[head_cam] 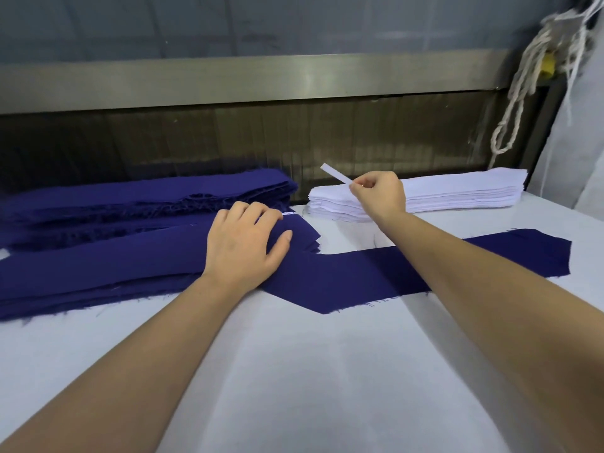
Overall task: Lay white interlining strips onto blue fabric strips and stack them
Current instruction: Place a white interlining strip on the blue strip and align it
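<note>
At the far edge of the worktop (294, 371), over the white stack (464, 192), the right grip (380, 195) pinches one end of an interlining strip (336, 174). The left grip (245, 246) rests flat on blue fabric strips (98, 266).

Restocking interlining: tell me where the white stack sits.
In the head view, the white interlining stack lies at the back right of the table, just right of the blue fabric pile, with the right hand pinching a strip above its left end.

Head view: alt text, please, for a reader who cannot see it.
The right hand pinches one white interlining strip above the white stack, while the left hand rests flat on a pile of blue fabric strips. One blue strip lies across the white table.
</note>
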The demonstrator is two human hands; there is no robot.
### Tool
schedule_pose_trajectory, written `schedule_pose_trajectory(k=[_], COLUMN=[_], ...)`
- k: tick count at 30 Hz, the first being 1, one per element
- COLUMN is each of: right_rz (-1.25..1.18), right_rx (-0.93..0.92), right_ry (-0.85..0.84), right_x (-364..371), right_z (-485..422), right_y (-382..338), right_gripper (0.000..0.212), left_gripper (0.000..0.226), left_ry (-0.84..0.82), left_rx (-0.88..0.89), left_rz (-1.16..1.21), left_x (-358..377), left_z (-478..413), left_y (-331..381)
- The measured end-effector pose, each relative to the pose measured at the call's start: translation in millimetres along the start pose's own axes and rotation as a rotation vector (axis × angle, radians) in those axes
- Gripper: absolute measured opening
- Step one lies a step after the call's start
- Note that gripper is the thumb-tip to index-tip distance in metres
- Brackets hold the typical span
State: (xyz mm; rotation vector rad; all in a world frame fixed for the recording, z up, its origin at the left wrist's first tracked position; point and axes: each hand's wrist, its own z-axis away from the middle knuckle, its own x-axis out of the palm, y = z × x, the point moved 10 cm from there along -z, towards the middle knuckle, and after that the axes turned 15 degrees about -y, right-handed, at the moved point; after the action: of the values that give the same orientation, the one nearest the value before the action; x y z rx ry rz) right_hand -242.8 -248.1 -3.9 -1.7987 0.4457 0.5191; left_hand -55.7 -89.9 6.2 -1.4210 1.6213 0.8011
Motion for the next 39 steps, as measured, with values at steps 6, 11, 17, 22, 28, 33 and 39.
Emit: schedule_pose_trajectory(k=[6, 11, 17, 22, 28, 33, 39], right_rz=[0.157, 0.280, 0.434, 0.644, 0.819, 0.653, -0.003], right_rx=[-0.236, -0.482, -0.560, -0.519, -0.167, 0.081, 0.205], right_ry=[0.118, 0.036, -0.073, -0.151, -0.134, -0.003, 0.036], right_x=[-6, 27, 61, 72, 32, -23, -57], right_z=[23, 59, 79, 77, 50, 34, 27], right_y=[-48, -91, -103, -94, -36, 20, 75], right_gripper=[0.016, 0.014, 0.014, 0.024, 0.034, 0.034, 0.037], left_gripper=[0.031, 0.028, 0.036, 0.021, 0.014, 0.012, 0.023], left_ry=[-0.033, -0.116, -0.261, -0.190, -0.027, 0.122, 0.221], left_rx=[0.059, -0.074, -0.252, -0.355, -0.468, -0.547, -0.658], left_rz=[0.821, 1.319, 1.785, 1.785, 1.801, 1.724, 1.663], left_x=[2, 12, 38, 43, 44, 40, 42], left_z=[-5, -17, -13, -11, -4, 5, 17], left_y=[-4, -9, -9, -22, -40, -56, -77])
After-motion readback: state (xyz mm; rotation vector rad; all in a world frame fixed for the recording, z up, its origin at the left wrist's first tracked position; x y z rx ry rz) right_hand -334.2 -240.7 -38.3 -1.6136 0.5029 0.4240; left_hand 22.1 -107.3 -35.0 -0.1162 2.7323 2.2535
